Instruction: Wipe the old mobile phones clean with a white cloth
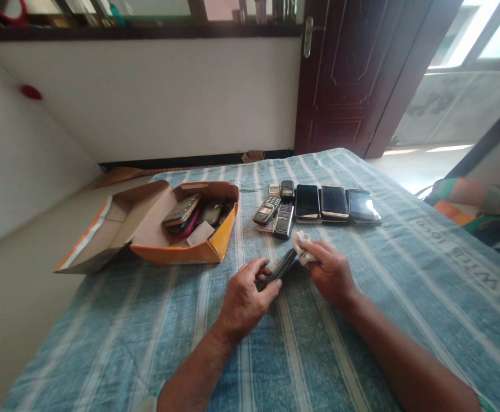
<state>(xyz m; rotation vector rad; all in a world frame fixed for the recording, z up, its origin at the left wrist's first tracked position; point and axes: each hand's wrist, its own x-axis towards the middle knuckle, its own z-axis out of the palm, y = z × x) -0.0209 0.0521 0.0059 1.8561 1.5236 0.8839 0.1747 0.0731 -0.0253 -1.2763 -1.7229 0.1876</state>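
A dark mobile phone (284, 265) is gripped by my left hand (247, 294), its fingers wrapped round the lower end and its far end tilted up. My right hand (330, 273) pinches a crumpled white tissue or cloth (303, 247) close to the phone's far end; whether they touch I cannot tell. Beyond my hands lie several old keypad phones, among them a grey one (267, 210) and a silver-black one (283, 221). To their right, smartphones lie in a row: a black one (307, 202), a gold-rimmed one (334, 202) and one with a glaring screen (362, 204).
On the left stands an open orange cardboard box (181, 256) holding several phones and a white card (200, 233); its lid (116, 220) hangs out to the left. A blue striped cloth (155, 343) covers the table or bed. A dark red door (353, 74) is behind.
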